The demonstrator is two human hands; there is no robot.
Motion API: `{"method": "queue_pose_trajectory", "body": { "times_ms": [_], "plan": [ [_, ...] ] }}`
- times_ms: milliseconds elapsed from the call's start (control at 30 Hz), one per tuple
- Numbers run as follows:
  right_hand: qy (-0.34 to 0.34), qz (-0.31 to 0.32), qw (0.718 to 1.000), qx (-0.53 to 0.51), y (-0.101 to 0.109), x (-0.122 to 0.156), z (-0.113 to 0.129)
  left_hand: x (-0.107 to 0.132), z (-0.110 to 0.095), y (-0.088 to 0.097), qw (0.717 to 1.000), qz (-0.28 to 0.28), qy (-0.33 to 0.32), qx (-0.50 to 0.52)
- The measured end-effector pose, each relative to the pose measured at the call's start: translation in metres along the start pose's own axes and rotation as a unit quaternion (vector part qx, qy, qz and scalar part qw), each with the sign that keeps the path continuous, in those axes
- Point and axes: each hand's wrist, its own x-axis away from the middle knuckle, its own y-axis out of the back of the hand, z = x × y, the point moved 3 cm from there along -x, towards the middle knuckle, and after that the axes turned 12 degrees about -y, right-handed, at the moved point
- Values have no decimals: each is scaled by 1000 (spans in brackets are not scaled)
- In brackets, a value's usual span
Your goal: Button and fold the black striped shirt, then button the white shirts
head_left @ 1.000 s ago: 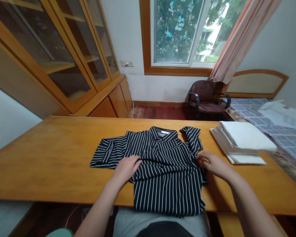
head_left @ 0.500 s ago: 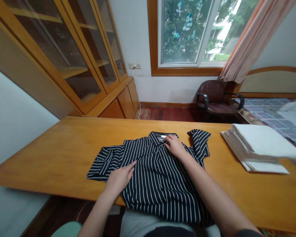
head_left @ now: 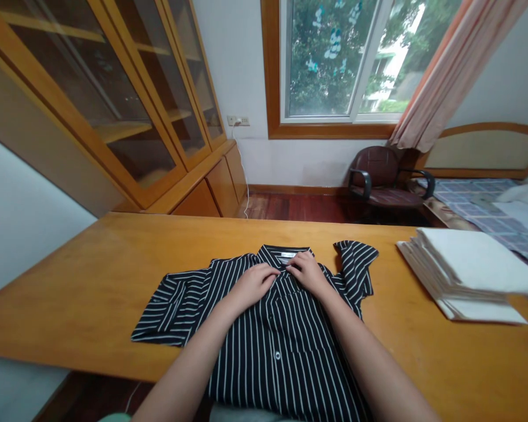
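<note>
1. On table [head_left: 83, 293] at six o'clock: striped shirt [head_left: 286, 375], overhanging near edge.
2. At shirt's twelve o'clock, by collar [head_left: 270, 255]: left hand [head_left: 254, 285], right hand [head_left: 308, 272], fingers bent; pinching, cannot tell.
3. Could slide toward six, dragged by overhang.

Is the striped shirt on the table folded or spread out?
Spread out: the striped shirt lies front up, collar at the far end, a button showing. The left-side sleeve lies outward; the right-side sleeve looks bent.
</note>
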Motion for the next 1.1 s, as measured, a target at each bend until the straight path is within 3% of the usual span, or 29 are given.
{"method": "queue_pose_trajectory", "body": {
  "times_ms": [133, 300, 600, 1100],
  "plan": [
    [-25, -11, 999, -45, 1, -4, -8, -43, 37, -25, 995, -89, 31, 15],
    [-52, -24, 996, -62, 3, -12, -17, -59, 66, -29, 990, -126, 62, 24],
    [-41, -19, 996, -80, 9, -17, -18, -50, 67, -37, 995, -97, -12, 37],
    [17, -16, 998, -55, 12, -10, -1, -49, 57, -35, 990, -62, 17, 127]
  ]
}}
